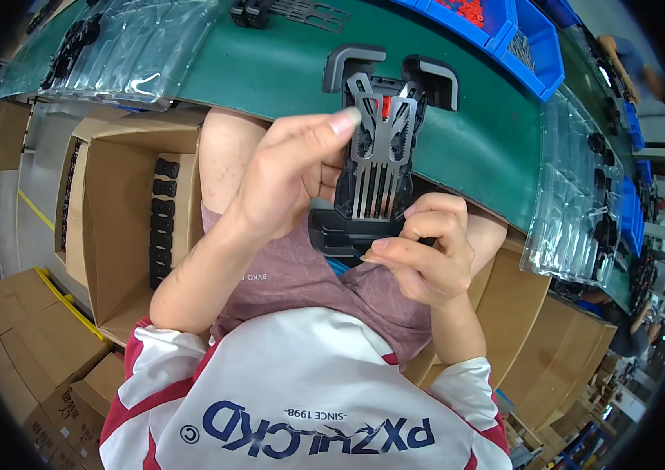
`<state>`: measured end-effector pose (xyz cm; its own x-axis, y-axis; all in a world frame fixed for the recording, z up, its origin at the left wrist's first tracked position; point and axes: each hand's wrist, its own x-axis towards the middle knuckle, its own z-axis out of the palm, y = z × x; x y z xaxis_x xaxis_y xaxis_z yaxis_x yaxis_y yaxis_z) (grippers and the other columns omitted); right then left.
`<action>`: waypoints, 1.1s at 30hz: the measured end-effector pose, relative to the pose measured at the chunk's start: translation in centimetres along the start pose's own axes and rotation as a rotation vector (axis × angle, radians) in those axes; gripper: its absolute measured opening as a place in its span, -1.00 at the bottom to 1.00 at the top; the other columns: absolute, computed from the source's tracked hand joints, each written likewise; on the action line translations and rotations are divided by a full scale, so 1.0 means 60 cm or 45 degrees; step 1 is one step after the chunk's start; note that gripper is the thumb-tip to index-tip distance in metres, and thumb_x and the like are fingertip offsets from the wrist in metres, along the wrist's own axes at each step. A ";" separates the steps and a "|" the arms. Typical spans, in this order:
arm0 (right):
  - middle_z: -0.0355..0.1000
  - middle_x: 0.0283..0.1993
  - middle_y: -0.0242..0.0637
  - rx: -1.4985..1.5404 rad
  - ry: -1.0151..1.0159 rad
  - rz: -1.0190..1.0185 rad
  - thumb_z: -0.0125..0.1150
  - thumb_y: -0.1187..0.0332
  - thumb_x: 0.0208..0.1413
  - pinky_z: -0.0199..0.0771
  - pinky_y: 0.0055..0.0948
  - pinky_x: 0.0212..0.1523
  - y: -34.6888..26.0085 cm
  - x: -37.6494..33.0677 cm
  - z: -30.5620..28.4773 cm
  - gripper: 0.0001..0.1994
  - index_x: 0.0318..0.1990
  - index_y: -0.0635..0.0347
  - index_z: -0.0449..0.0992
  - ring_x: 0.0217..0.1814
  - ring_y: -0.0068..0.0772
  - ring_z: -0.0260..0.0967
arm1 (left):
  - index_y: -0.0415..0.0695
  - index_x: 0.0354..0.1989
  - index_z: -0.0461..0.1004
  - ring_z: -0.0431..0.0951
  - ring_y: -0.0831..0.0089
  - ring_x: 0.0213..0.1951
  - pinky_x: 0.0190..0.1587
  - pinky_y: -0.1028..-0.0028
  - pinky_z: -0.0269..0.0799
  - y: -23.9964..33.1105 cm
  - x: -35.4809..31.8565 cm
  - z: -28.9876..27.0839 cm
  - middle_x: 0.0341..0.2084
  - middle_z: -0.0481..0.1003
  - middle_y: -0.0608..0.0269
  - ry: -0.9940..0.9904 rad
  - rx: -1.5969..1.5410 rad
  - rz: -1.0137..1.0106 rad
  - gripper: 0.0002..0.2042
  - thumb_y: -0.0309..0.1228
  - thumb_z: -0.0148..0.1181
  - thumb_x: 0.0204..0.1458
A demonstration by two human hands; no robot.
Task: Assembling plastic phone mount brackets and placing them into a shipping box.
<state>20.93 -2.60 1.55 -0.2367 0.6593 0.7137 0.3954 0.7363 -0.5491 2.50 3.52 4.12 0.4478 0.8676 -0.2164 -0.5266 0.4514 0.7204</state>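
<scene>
A black phone holder (383, 149) with a grey metal plate, a small red part near its top and two curved arms is held up above my lap, at the front edge of the green table. My left hand (285, 176) is closed on its left side, the thumb lying along the upper edge of the plate. Bent round its lower right corner are the fingers of my right hand (434, 251), thumb and forefinger close together at the base. Whether a small piece sits between those fingertips cannot be made out.
On the green table (269, 70) lie metal plates with black parts (301, 14). Blue bins (540, 55) hold red pieces and screws. Clear plastic trays (128, 55) stand left, more trays (571, 196) right. An open cardboard box (121, 157) with black parts is beside my left leg.
</scene>
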 end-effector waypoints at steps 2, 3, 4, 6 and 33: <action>0.25 -0.46 -0.47 0.000 -0.014 0.011 0.28 0.52 -0.29 0.33 -0.52 -0.29 -0.004 0.001 -0.004 -0.83 -0.45 0.07 0.63 -0.28 -0.37 0.22 | -0.31 -0.22 0.46 0.43 0.65 -0.61 -0.61 0.81 0.20 -0.011 -0.003 -0.009 -0.51 0.53 0.16 -0.058 0.154 0.057 -0.83 -0.55 0.13 -0.01; 0.25 -0.46 -0.47 0.000 -0.021 0.016 0.28 0.52 -0.29 0.33 -0.52 -0.29 -0.005 0.001 -0.005 -0.83 -0.45 0.07 0.63 -0.28 -0.37 0.22 | -0.29 -0.23 0.46 0.42 0.67 -0.62 -0.62 0.83 0.18 -0.013 -0.005 -0.010 -0.53 0.53 0.18 -0.087 0.231 0.086 -0.82 -0.57 0.17 -0.04; 0.25 -0.46 -0.47 -0.004 -0.016 0.015 0.28 0.52 -0.29 0.33 -0.52 -0.29 -0.007 0.002 -0.007 -0.83 -0.45 0.07 0.63 -0.28 -0.37 0.22 | -0.29 -0.23 0.46 0.42 0.67 -0.62 -0.62 0.83 0.18 -0.014 -0.007 -0.006 -0.53 0.53 0.18 -0.092 0.234 0.085 -0.82 -0.57 0.17 -0.04; 0.25 -0.46 -0.47 -0.002 -0.028 0.025 0.28 0.52 -0.29 0.33 -0.52 -0.29 -0.010 0.003 -0.008 -0.83 -0.45 0.06 0.63 -0.27 -0.37 0.22 | -0.31 -0.20 0.44 0.42 0.69 -0.60 -0.60 0.83 0.19 -0.021 -0.012 0.005 -0.51 0.53 0.18 -0.058 0.228 0.142 -0.75 -0.65 0.18 -0.11; 0.46 -0.38 -0.34 1.092 0.127 1.138 0.30 0.60 -0.15 0.15 -0.76 -0.41 0.005 0.094 0.021 -0.39 0.15 0.25 0.26 -0.46 -0.70 0.20 | 0.01 0.39 -0.42 0.45 0.60 -0.58 -0.57 0.74 0.24 -0.018 -0.005 -0.016 -0.26 0.53 -0.12 -0.264 0.026 0.445 0.01 -0.88 0.03 -0.20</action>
<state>18.60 1.52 4.87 -0.0998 0.9939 -0.0474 -0.3333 -0.0783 -0.9396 2.21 2.96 2.76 0.3816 0.9066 0.1802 -0.6596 0.1305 0.7402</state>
